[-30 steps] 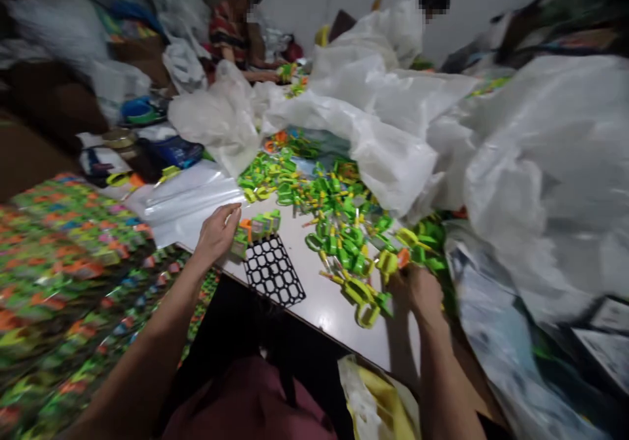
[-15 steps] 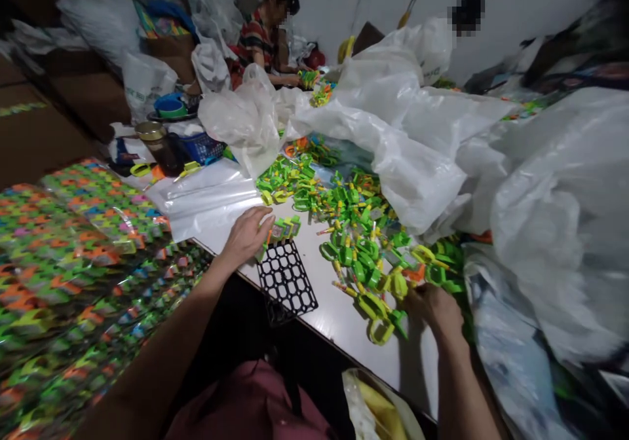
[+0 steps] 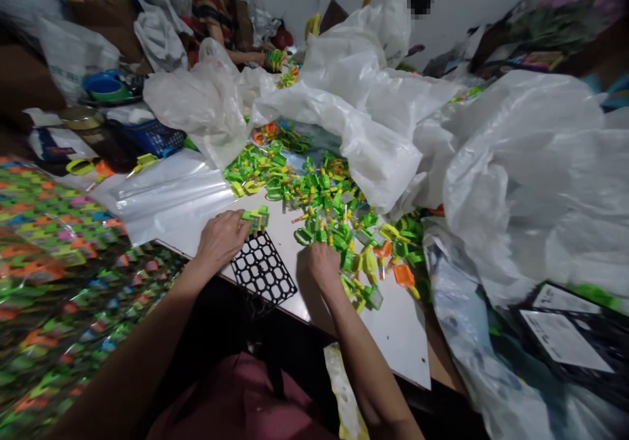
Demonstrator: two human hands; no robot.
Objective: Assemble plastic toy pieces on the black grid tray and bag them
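Note:
My left hand [image 3: 222, 242] rests at the far left edge of a black grid tray [image 3: 264, 270], fingers bent and held together against green plastic pieces [image 3: 256, 219] standing at the tray's far end. What its fingertips grip is hidden. My right hand [image 3: 324, 266] is closed at the near left side of a loose pile of green plastic pieces with yellow-ended tubes [image 3: 319, 191]. Its fingertips are hidden behind the hand, so anything in them does not show. Yellow pieces and an orange piece [image 3: 403, 275] lie to its right.
White plastic bags [image 3: 373, 119] crowd the back and right. A clear plastic sheet [image 3: 171, 188] lies left of the tray. Many filled trays [image 3: 59, 263] spread at far left. Beyond them stand a jar [image 3: 93, 135] and a blue basket [image 3: 152, 135]. Another person [image 3: 216, 8] handles pieces behind.
My right hand has moved left from the orange and yellow pieces to the pile's near left side. My left hand stays by the tray. The whole view has shifted to the right.

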